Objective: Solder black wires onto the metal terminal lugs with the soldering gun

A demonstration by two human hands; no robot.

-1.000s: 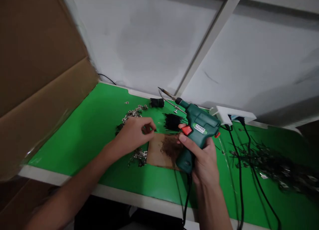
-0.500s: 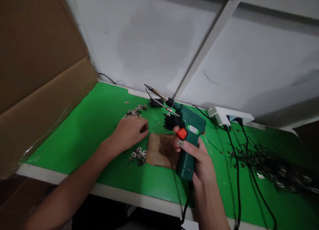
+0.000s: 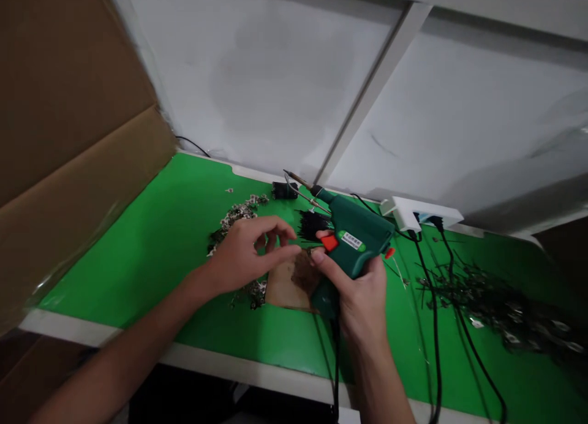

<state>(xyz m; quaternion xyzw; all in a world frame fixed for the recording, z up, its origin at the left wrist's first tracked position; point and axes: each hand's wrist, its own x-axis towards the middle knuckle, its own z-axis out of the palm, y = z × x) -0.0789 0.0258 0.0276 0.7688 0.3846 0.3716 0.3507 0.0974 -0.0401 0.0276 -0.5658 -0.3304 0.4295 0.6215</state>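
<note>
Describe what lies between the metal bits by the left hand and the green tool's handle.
A brown board lies between metal bits and handle in the head view; the left hand hides its far corner.

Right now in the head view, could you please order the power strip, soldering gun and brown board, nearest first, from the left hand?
1. Brown board, just right.
2. Soldering gun, in the right hand.
3. Power strip, farther right, behind.

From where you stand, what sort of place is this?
Probably a small workshop: the right hand grips a green soldering gun, small metal parts lie heaped on the green tabletop, and a white power strip sits toward the back.
</note>
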